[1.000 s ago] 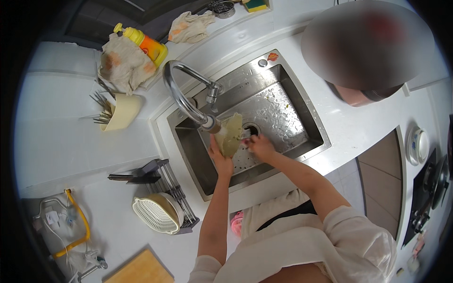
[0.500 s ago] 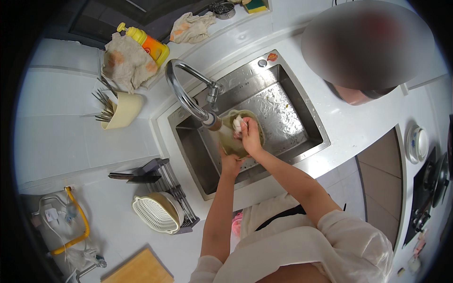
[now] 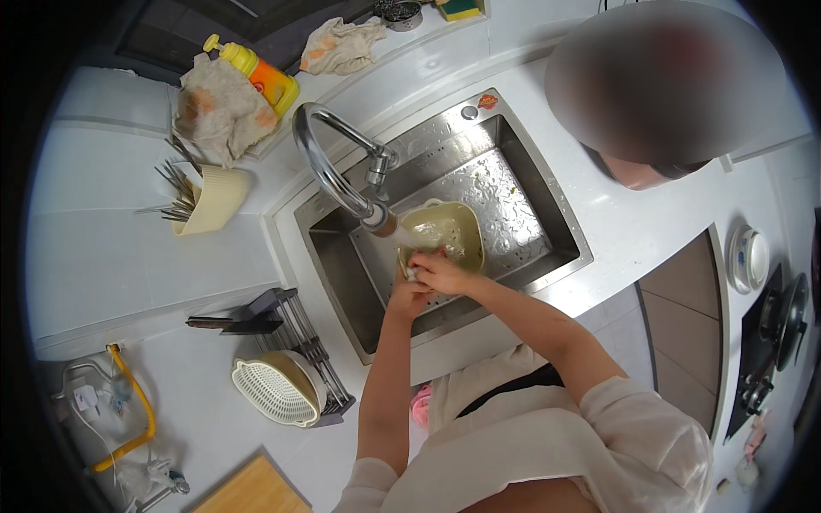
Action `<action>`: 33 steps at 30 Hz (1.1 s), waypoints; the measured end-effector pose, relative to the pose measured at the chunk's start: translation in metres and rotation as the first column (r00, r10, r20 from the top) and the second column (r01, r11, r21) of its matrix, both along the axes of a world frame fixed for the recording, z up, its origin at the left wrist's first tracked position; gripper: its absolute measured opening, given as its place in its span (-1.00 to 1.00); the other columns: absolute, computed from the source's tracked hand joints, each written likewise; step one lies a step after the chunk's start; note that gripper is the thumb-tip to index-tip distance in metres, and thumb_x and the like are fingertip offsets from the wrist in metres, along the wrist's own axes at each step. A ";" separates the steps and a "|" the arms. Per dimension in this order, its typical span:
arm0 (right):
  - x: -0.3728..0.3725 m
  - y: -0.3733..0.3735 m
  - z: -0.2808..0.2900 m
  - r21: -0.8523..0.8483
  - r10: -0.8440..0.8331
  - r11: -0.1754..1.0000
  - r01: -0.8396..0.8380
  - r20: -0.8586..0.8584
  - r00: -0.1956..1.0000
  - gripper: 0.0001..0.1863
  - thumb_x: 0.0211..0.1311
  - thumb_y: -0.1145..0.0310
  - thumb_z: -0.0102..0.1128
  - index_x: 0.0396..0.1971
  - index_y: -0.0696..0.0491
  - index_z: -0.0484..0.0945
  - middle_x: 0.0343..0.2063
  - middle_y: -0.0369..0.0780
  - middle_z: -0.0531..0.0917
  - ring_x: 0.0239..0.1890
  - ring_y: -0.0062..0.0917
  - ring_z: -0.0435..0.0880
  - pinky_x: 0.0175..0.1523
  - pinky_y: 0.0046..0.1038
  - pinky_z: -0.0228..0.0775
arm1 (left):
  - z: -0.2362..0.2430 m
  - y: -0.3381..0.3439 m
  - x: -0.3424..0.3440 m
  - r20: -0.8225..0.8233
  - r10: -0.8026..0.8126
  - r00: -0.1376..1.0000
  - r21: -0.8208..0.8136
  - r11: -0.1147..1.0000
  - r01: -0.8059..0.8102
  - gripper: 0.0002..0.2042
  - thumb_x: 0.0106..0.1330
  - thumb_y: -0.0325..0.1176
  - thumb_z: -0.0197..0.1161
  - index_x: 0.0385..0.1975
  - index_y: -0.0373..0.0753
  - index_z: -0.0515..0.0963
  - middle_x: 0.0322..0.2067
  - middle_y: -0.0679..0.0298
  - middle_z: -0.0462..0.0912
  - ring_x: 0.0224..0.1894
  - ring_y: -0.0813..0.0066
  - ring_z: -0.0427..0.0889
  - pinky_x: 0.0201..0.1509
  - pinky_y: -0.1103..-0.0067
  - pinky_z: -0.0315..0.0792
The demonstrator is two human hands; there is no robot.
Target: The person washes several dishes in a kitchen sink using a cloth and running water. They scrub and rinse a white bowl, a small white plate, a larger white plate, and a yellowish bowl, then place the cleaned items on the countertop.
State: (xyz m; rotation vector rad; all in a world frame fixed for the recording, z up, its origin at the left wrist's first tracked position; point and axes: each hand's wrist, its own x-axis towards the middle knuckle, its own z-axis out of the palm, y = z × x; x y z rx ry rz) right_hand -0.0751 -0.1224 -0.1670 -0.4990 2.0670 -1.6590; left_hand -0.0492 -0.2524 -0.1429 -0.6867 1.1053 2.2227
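Note:
A pale yellow-green plastic basin [image 3: 466,224] sits in the steel sink [image 3: 547,184], with water in it. From the chrome faucet [image 3: 329,175], water runs down at the basin's left side. My left hand [image 3: 409,297] grips the basin's near-left rim, its fingers partly hidden by the other hand. Just above it, my right hand [image 3: 440,275] is closed over a small soft white piece [image 3: 412,274] at that rim. Fingers cover most of the piece, so its kind cannot be made out.
Left of the sink stand a dish rack [image 3: 312,350], a white strainer basket [image 3: 274,392] and a cutlery holder [image 3: 214,201]. Behind are a yellow pump bottle [image 3: 272,84] and stained cloths [image 3: 224,111]. A cutting board [image 3: 254,487] lies at lower left; a pan [image 3: 791,321] is far right.
My right hand has moved down and left, from over the basin's middle to its near rim beside my left hand, bringing the white piece along. More of the basin's inside shows.

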 end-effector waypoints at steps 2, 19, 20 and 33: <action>-0.002 0.011 0.002 0.116 0.116 0.987 -0.111 -0.036 0.993 -0.74 0.03 0.33 -0.03 -0.27 0.10 0.44 -0.29 -0.11 0.47 -0.18 -0.25 0.47 -0.03 -0.30 0.24 | 0.001 -0.001 -0.004 -0.025 0.025 0.999 0.016 1.000 -0.025 -0.09 -0.34 -0.76 -0.10 0.21 0.06 0.01 0.02 0.20 0.30 0.03 0.19 0.38 -0.17 0.28 0.49; -0.063 0.031 -0.030 0.345 0.363 0.930 -0.129 -0.920 0.151 -0.75 -0.11 0.29 0.03 -0.36 -0.03 0.56 -0.13 -0.37 0.46 0.02 -0.48 0.38 0.08 -0.47 0.26 | 0.030 -0.007 -0.022 0.159 -0.122 0.980 -0.206 0.966 0.154 -0.18 -0.21 -0.72 -0.20 0.21 0.01 -0.06 0.05 0.04 0.24 0.02 -0.11 0.36 -0.16 0.00 0.45; -0.068 0.030 -0.030 0.346 0.367 0.924 -0.162 -0.922 0.126 -0.73 -0.11 0.28 0.03 -0.35 -0.04 0.57 -0.11 -0.36 0.45 0.03 -0.45 0.38 0.11 -0.45 0.24 | 0.034 -0.005 -0.021 0.184 -0.105 0.977 -0.233 0.961 0.148 -0.19 -0.21 -0.71 -0.19 0.21 0.00 -0.05 0.04 0.03 0.25 0.01 -0.12 0.37 -0.16 0.00 0.45; -0.026 0.024 -0.009 0.741 0.292 0.636 0.215 -0.489 0.822 -0.59 -0.17 0.24 0.16 -0.24 0.07 0.54 -0.15 -0.25 0.45 -0.02 -0.39 0.36 0.05 -0.31 0.23 | -0.008 0.007 -0.013 -0.158 0.051 0.986 -0.350 0.931 -0.104 -0.21 -0.06 -0.79 -0.28 0.26 0.00 -0.11 0.10 0.16 0.21 0.04 0.16 0.38 -0.14 0.32 0.52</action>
